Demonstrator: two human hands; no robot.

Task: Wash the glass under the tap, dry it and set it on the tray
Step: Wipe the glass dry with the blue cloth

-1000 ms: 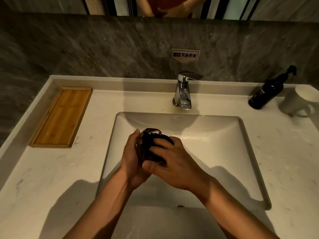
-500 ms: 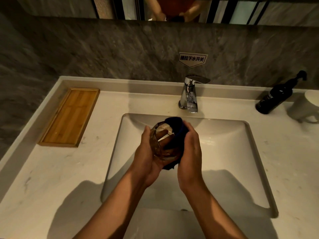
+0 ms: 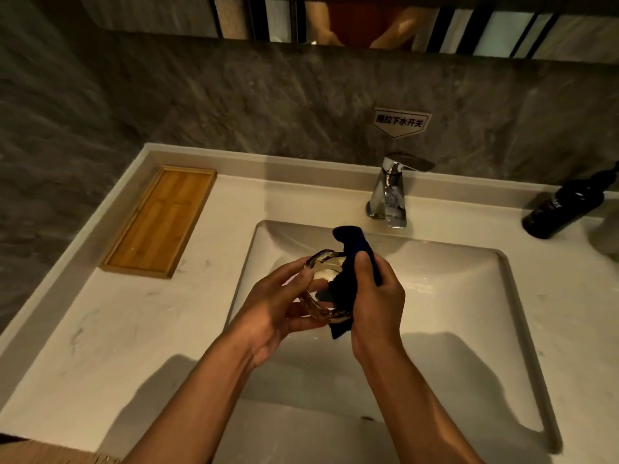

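Sitting at the far left of the pale surface (image 3: pixel 100 329), a wooden tray (image 3: pixel 160 221) lies flat with nothing on it, close to the back wall. Next comes the basin (image 3: pixel 469 313), sunk into the middle of the surface. Over it, the left hand (image 3: pixel 271 316) cups a clear glass (image 3: pixel 326 286), tipped on its side with its mouth turned up and away; that grip is closed around the glass from the left and beneath. Just to its right, the right hand (image 3: pixel 375 306) pinches a dark blue cloth (image 3: pixel 351 262), its grip closed on the fabric, and part of the cloth is pushed into the mouth of the glass while one end sticks up above the thumb. Behind the hands stands a chrome tap (image 3: pixel 390 192), with a small sign (image 3: pixel 402 121) on the stone wall above it. At the far right a dark pump bottle (image 3: pixel 566 209) leans by the edge of view.
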